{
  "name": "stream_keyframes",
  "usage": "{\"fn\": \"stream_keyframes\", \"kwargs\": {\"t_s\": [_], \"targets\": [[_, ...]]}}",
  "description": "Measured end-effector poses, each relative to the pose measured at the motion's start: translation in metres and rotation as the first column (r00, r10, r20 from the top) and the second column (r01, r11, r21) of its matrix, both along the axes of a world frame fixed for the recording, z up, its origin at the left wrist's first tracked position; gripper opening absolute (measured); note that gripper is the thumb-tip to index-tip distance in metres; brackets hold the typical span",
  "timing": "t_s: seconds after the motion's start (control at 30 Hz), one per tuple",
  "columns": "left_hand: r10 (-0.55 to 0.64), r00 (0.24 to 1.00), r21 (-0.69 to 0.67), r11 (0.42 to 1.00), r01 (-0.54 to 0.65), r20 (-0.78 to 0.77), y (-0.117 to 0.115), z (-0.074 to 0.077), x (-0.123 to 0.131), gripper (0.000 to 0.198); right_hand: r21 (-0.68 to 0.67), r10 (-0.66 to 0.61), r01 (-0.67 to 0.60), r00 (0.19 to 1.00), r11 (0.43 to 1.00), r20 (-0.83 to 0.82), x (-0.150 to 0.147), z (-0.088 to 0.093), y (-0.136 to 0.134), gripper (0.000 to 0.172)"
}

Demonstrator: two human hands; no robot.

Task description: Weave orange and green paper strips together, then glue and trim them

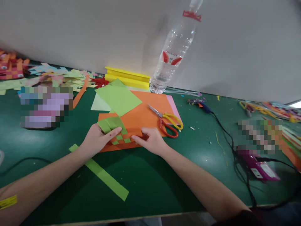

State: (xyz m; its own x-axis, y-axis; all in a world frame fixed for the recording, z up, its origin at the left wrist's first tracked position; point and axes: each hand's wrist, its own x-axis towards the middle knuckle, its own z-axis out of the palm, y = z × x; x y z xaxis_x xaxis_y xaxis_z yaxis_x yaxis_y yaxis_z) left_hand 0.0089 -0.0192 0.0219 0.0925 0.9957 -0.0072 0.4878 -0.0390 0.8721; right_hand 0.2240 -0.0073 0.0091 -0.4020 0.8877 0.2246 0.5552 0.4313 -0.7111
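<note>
A small woven piece [122, 140] of orange and green paper strips lies on the green table [150, 179], at the near edge of an orange sheet [143, 114]. My left hand [97, 139] is closed on its left side, thumb pressed over the green strips [110, 124]. My right hand [151, 140] pinches an orange strip [135, 131] at the weave's right side. A loose green strip [103, 175] lies by my left forearm.
Red and yellow scissors [168, 122] lie on the orange sheet. A green paper square [118, 99], yellow folded paper [128, 78] and a clear plastic bottle [174, 51] stand behind. Paper scraps [47, 77] pile at the left. A glue gun [203, 105] and cables [235, 150] lie right.
</note>
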Motion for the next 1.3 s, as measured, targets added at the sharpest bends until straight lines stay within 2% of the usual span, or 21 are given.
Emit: {"fn": "stream_keyframes", "kwargs": {"t_s": [0.13,0.23,0.3,0.37,0.47,0.63,0.77,0.9,1.0,1.1,1.2,1.3], "targets": [[0.024,1.000,0.035,0.999,-0.025,0.009,0.000,0.000,0.000,0.032,-0.145,-0.028,0.016,0.996,0.989,-0.083,0.000,0.000,0.001,0.041],[0.076,0.997,0.065,0.995,-0.078,0.027,0.001,-0.001,0.000,0.030,-0.248,-0.091,0.034,0.971,0.968,-0.221,0.000,-0.001,0.000,0.030],[0.118,0.992,0.087,0.989,-0.122,0.054,0.001,-0.002,0.000,0.028,-0.262,-0.108,0.030,0.951,0.965,-0.289,-0.001,-0.001,-0.001,0.038],[0.147,0.987,0.105,0.983,-0.153,0.064,0.000,-0.003,0.000,0.026,-0.262,-0.065,-0.016,0.952,0.965,-0.300,-0.002,0.001,-0.003,0.044],[0.143,0.988,0.102,0.984,-0.149,0.057,-0.002,-0.006,-0.001,0.026,-0.278,0.034,-0.117,0.957,0.953,-0.287,-0.003,0.005,-0.006,0.033],[0.146,0.986,0.091,0.984,-0.153,0.078,-0.005,-0.010,-0.001,0.025,-0.200,0.054,-0.108,0.964,0.974,-0.261,-0.003,0.005,-0.006,0.025],[0.172,0.974,0.044,0.983,-0.180,0.146,-0.005,-0.012,-0.001,0.025,-0.327,0.021,-0.122,0.955,0.937,-0.296,-0.003,0.003,-0.004,0.028],[0.221,0.951,-0.020,0.975,-0.222,0.215,-0.002,-0.016,-0.001,0.028,-0.363,0.000,-0.124,0.946,0.923,-0.324,-0.003,0.004,-0.004,0.027],[0.191,0.927,-0.007,0.980,-0.199,0.323,0.000,-0.020,-0.002,0.028,-0.371,-0.028,-0.108,0.939,0.922,-0.343,-0.003,0.003,-0.005,0.027],[0.103,0.906,0.007,0.993,-0.117,0.410,0.001,-0.019,-0.001,0.028,-0.389,-0.067,-0.114,0.904,0.914,-0.421,-0.002,0.003,-0.006,0.025],[0.040,0.930,0.000,0.999,-0.043,0.365,0.000,-0.014,0.001,0.030,-0.387,-0.103,-0.096,0.880,0.917,-0.463,-0.002,0.002,-0.005,0.024],[0.000,0.975,0.024,1.000,-0.006,0.224,-0.002,-0.004,0.004,0.027,-0.355,-0.103,-0.076,0.882,0.932,-0.460,-0.002,0.003,-0.003,0.026]]}}
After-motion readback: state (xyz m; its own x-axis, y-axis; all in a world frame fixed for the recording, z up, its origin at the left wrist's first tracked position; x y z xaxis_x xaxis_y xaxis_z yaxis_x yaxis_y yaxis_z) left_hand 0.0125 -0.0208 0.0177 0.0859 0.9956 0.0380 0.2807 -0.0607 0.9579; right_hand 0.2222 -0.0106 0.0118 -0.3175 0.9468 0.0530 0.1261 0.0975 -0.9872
